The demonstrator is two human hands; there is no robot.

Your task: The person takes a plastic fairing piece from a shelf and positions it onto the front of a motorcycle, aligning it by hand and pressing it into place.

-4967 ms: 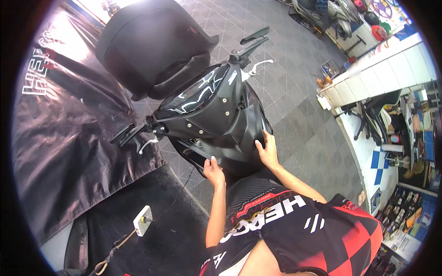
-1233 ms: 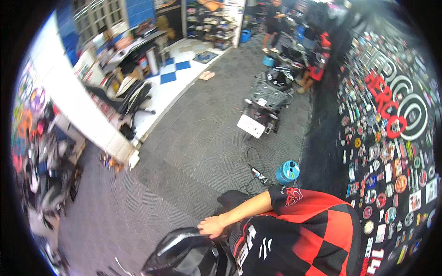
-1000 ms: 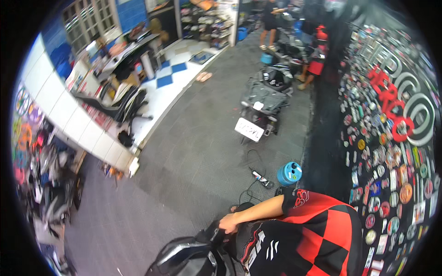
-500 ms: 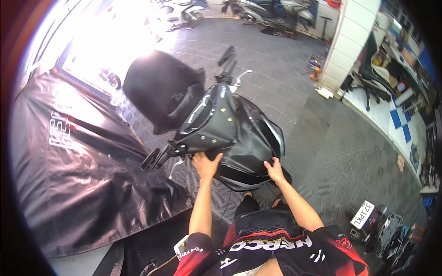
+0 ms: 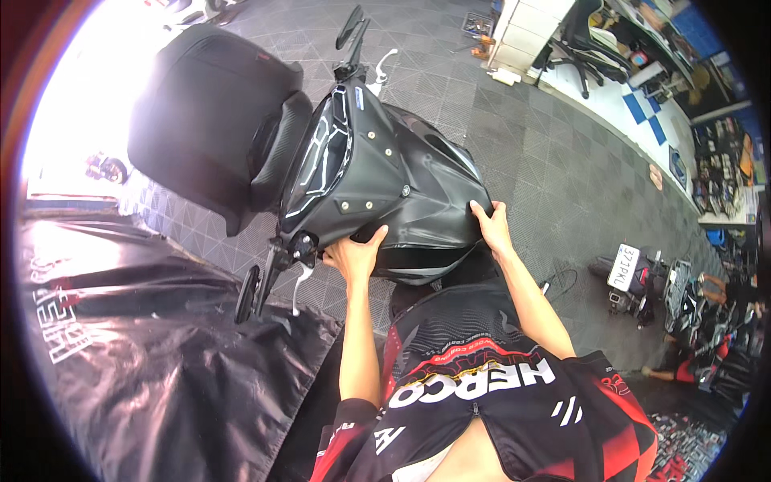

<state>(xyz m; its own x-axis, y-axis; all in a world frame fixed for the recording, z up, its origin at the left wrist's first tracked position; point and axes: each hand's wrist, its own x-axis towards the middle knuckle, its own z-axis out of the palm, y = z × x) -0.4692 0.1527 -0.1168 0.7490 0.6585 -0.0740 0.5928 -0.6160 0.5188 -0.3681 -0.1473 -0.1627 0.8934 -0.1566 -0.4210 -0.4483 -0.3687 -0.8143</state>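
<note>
A matte black scooter front panel with several small bolts on its upper part faces me. My left hand grips its lower left edge, thumb on top and most fingers hidden under the rim. At the right-hand lower edge, my right hand holds the panel with its thumb on the surface and the fingers curled around the side. Behind it are a dark glossy strip with white lines, the left-side brake lever and the far brake lever. A broad black seat-like part lies beyond.
A glossy black cover is draped at my left, close to the handlebar end. To the right stands a motorcycle with a white number plate. Farther off are a tiled pillar, an office chair and stocked shelves.
The scooter front now looks larger and sits further left and higher in view. My right hand has moved up along the panel's edge. My left hand keeps its hold.
</note>
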